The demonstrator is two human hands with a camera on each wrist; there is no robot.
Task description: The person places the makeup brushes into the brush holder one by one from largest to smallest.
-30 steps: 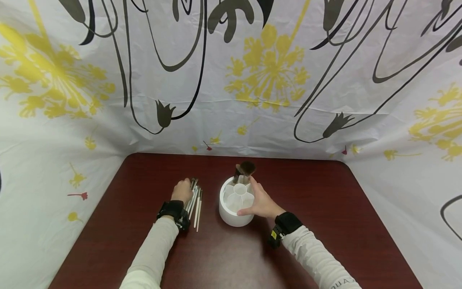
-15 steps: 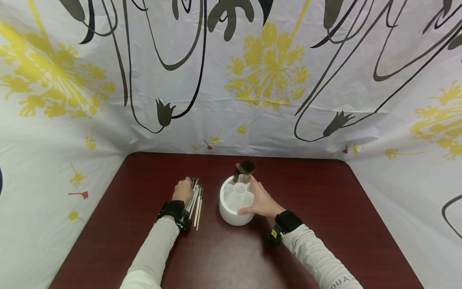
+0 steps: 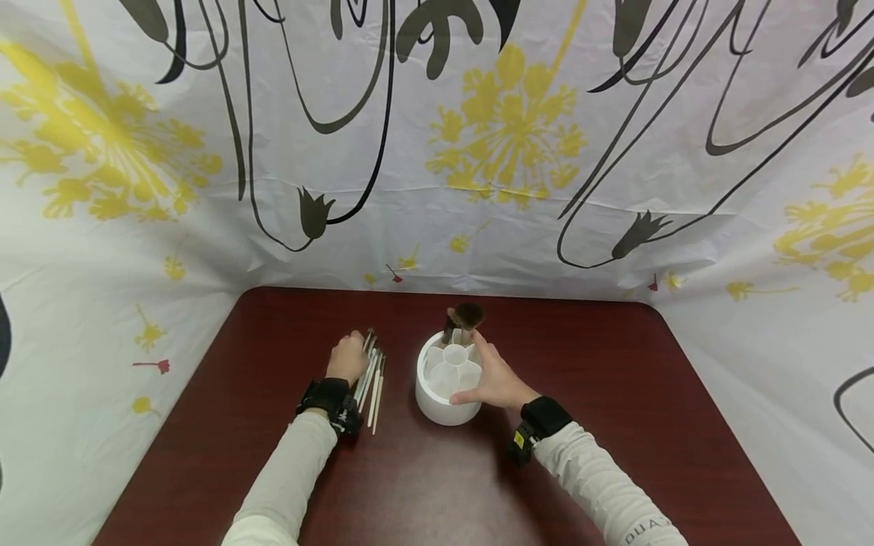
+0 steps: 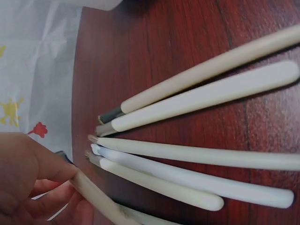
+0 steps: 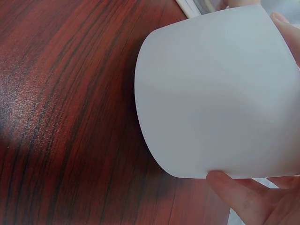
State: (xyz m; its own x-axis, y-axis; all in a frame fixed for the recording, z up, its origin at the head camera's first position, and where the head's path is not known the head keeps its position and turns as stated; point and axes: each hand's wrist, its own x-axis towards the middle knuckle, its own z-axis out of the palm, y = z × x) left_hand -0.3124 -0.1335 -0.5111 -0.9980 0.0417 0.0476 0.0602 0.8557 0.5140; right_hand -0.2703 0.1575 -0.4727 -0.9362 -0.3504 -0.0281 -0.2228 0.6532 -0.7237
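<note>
A round white holder [image 3: 447, 383] with petal-shaped compartments stands mid-table; two dark-bristled brushes [image 3: 463, 320] stick up from its far side. My right hand [image 3: 493, 379] curls around the holder's right wall [image 5: 215, 93], thumb at the near side and fingers along the far rim. To the left, several cream-handled brushes [image 3: 372, 379] lie side by side on the table. My left hand [image 3: 347, 358] rests on their far ends. In the left wrist view its fingers [image 4: 33, 173] pinch one cream handle [image 4: 93, 192] beside the other handles [image 4: 197, 154].
The dark red wooden table [image 3: 587, 394] is enclosed by a white curtain [image 3: 478, 152] with yellow and black flower prints at the back and both sides. Black wrist bands [image 3: 328, 398] sit on both arms.
Almost nothing has moved; both hands stay where they were, the left on the lying brushes, the right around the holder.
</note>
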